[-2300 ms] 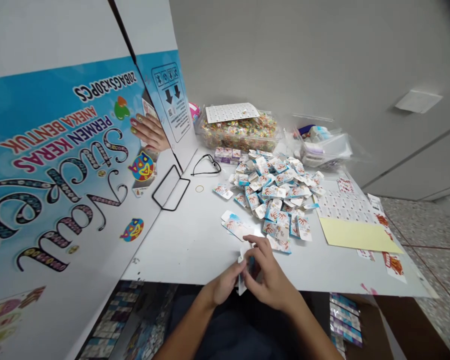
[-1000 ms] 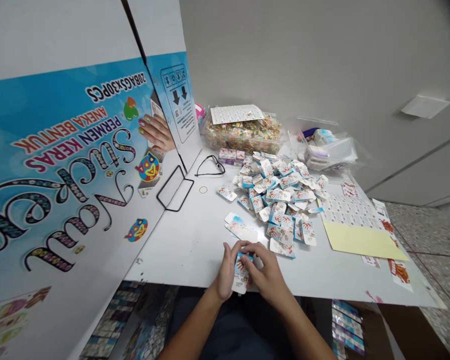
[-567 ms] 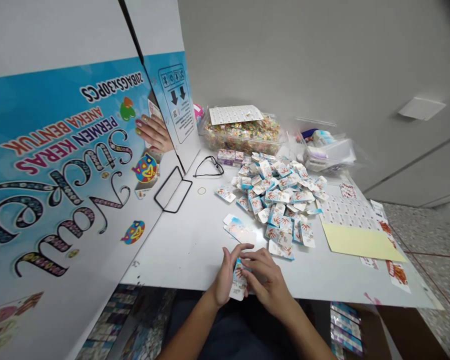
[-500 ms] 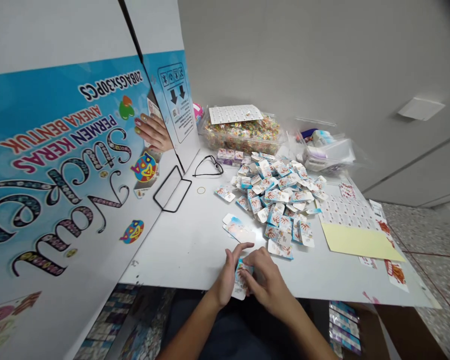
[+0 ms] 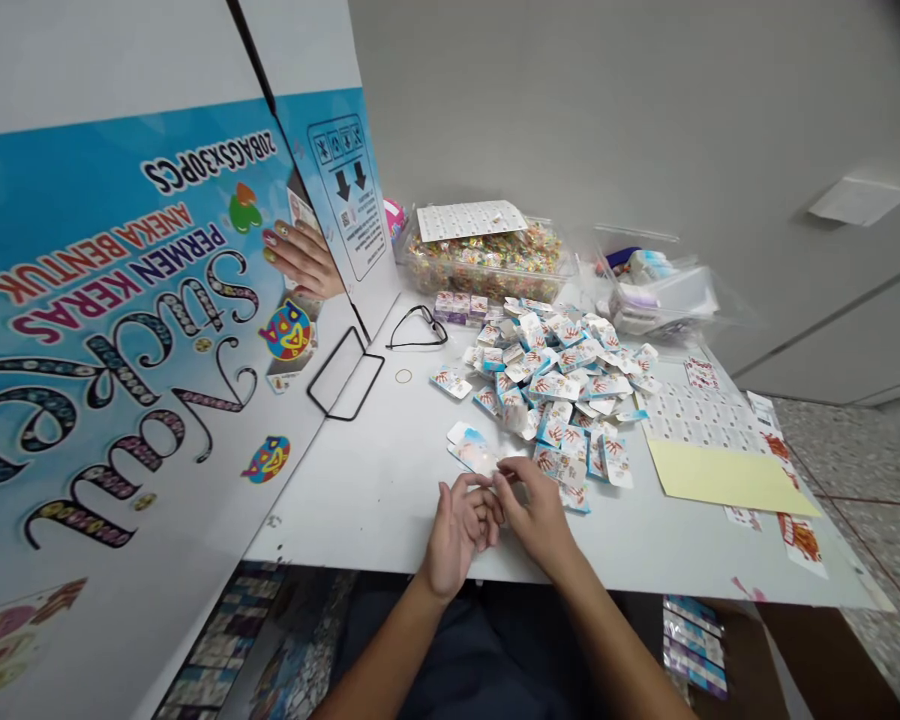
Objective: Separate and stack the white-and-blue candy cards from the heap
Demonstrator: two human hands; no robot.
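Note:
My left hand (image 5: 456, 528) and my right hand (image 5: 538, 512) are close together on the white table (image 5: 390, 480) near its front edge. Their fingertips meet just in front of a small stack of blue-and-white packets (image 5: 474, 452). The left fingers are curled, and the right fingers pinch at the stack's near edge. What they hold, if anything, is hidden. A big heap of the same packets (image 5: 562, 385) lies beyond my right hand.
A tall printed carton (image 5: 135, 330) stands along the left, with another person's hand (image 5: 304, 260) at its edge. A clear tub of sweets (image 5: 487, 262), a plastic bag (image 5: 660, 295), black glasses (image 5: 416, 328), sticker sheets (image 5: 697, 415) and yellow paper (image 5: 724, 475) also lie on the table.
Both hands moved forward from the table's edge to the small stack. The packet they held upright between them no longer shows.

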